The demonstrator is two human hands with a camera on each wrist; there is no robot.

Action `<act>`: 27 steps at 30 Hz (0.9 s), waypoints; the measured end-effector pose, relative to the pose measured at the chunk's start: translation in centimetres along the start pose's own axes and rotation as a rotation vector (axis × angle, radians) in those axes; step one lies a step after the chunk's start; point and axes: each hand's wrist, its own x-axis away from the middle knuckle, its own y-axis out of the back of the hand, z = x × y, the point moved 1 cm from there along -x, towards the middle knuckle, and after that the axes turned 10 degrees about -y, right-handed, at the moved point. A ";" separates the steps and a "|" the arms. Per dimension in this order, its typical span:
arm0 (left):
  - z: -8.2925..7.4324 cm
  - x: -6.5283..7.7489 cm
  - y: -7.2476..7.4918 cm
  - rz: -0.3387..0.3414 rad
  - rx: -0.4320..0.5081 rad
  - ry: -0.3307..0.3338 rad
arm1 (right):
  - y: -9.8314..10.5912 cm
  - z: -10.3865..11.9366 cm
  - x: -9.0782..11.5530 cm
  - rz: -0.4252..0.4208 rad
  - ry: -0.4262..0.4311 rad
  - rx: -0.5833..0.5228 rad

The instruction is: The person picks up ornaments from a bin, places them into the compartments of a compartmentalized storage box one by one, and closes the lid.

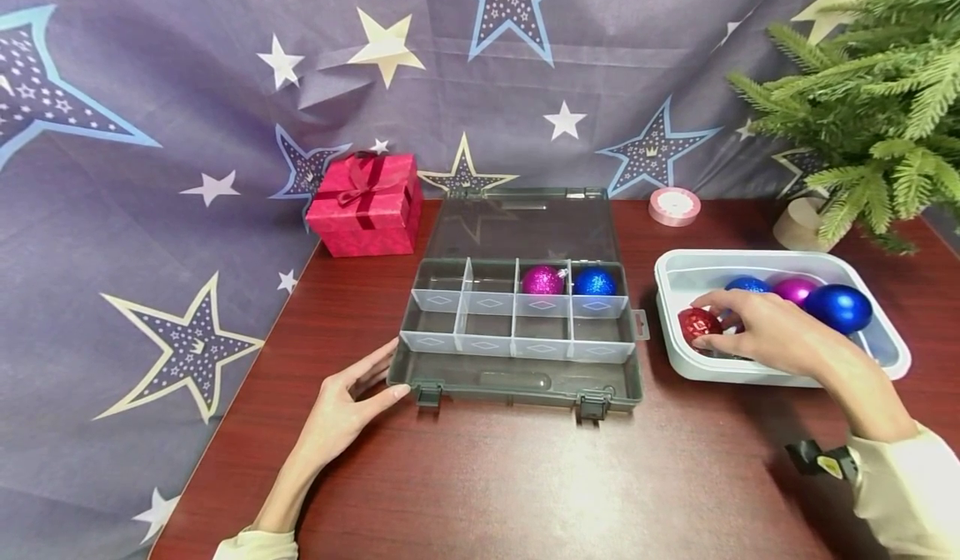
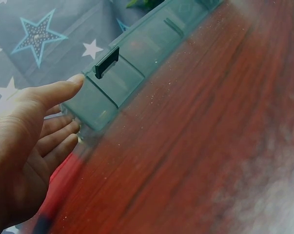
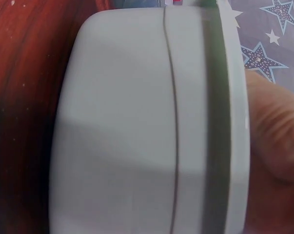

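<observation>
My right hand (image 1: 765, 331) reaches into the white plastic tub (image 1: 780, 376) and holds a red glitter Christmas ball (image 1: 697, 327) between thumb and fingers, at the tub's left end. In the right wrist view the tub's wall (image 3: 122, 126) hides the ball and most of that hand (image 3: 278, 122). Beside the tub, a clear grey divided organizer box (image 1: 517, 387) lies with its lid back. A magenta ball (image 1: 543, 281) and a blue ball (image 1: 596, 282) sit in its back row's two right compartments. My left hand (image 1: 341, 410) touches the box's front left corner, thumb and fingers fairly straight.
More blue (image 1: 838, 308) and magenta balls (image 1: 793, 290) lie in the tub. A red gift box (image 1: 367, 206) stands at the back left. Behind the tub are a pink ribbon roll (image 1: 674, 207) and a small fir tree (image 1: 885, 110). Star-patterned cloth (image 1: 225, 118) hangs behind the table.
</observation>
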 end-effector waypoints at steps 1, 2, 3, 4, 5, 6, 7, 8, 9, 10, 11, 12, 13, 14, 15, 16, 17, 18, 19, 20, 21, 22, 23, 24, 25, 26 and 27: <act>0.0 0.0 0.0 0.002 0.000 -0.004 | 0.0 0.0 0.0 -0.002 -0.001 0.002; 0.0 0.0 0.0 0.002 0.002 -0.005 | 0.1 -0.1 0.0 -0.007 0.000 0.002; 0.0 0.0 0.0 0.003 0.000 -0.008 | 0.2 -0.1 0.0 -0.013 -0.003 -0.004; 0.0 0.0 0.0 0.000 0.002 -0.006 | 0.2 -0.1 0.0 -0.022 -0.002 -0.008; -0.1 0.0 0.0 0.001 0.003 -0.009 | 0.3 -0.1 0.1 -0.036 -0.001 -0.013; -0.1 0.0 0.0 -0.001 0.005 -0.008 | 0.4 -0.1 0.2 -0.052 0.000 -0.017; -0.1 0.0 0.0 -0.003 0.006 -0.008 | 0.5 -0.1 0.2 -0.070 0.002 -0.024; -0.1 0.0 0.0 -0.005 0.007 -0.006 | 0.6 0.0 0.3 -0.090 0.008 -0.028; -0.1 0.0 0.0 -0.006 0.006 -0.005 | 0.6 0.0 0.4 -0.110 0.011 -0.030; -0.1 0.0 0.0 -0.007 0.007 -0.005 | 0.7 -0.1 0.4 -0.130 0.018 -0.026; -0.1 0.0 0.0 -0.007 0.007 -0.006 | 0.7 -0.1 0.5 -0.145 0.020 -0.028; -0.1 0.0 0.0 -0.008 0.008 -0.004 | 0.8 -0.2 0.6 -0.158 0.024 -0.029; -0.1 0.0 0.0 -0.008 0.008 -0.004 | 0.9 -0.2 0.6 -0.170 0.026 -0.030; -0.1 0.0 0.0 -0.008 0.009 -0.004 | 0.9 -0.3 0.6 -0.183 0.027 -0.027; 0.0 0.0 -0.1 -0.008 0.010 -0.004 | 1.0 -0.3 0.7 -0.193 0.027 -0.029; 0.0 0.0 -0.1 -0.007 0.012 -0.006 | 1.1 -0.3 0.7 -0.202 0.029 -0.031; 0.0 0.0 -0.1 -0.007 0.013 -0.006 | 1.2 -0.3 0.7 -0.211 0.030 -0.030; 0.0 0.0 -0.1 -0.008 0.014 -0.006 | 1.3 -0.3 0.8 -0.220 0.029 -0.029; 0.1 0.0 -0.1 -0.008 0.014 -0.007 | 1.4 -0.3 0.8 -0.228 0.026 -0.030; 0.1 0.0 -0.1 -0.008 0.014 -0.008 | 1.4 -0.2 0.8 -0.240 0.026 -0.030; 0.1 0.0 -0.1 -0.008 0.014 -0.008 | 1.5 -0.2 0.9 -0.250 0.024 -0.035; 0.1 0.0 -0.1 -0.008 0.014 -0.008 | 1.6 -0.1 0.9 -0.262 0.019 -0.038; 0.1 0.0 -0.1 -0.009 0.014 -0.008 | 1.7 -0.1 0.9 -0.273 0.013 -0.043; 0.1 0.0 -0.1 -0.009 0.015 -0.010 | 1.8 -0.1 1.0 -0.283 0.005 -0.050; 0.1 0.0 -0.1 -0.009 0.015 -0.010 | 1.8 0.0 1.0 -0.296 0.001 -0.056; 0.1 0.0 -0.1 -0.008 0.017 -0.012 | 1.9 0.0 1.0 -0.307 -0.002 -0.067; 0.1 0.0 -0.1 -0.008 0.019 -0.014 | 2.0 0.0 1.0 -0.313 -0.005 -0.078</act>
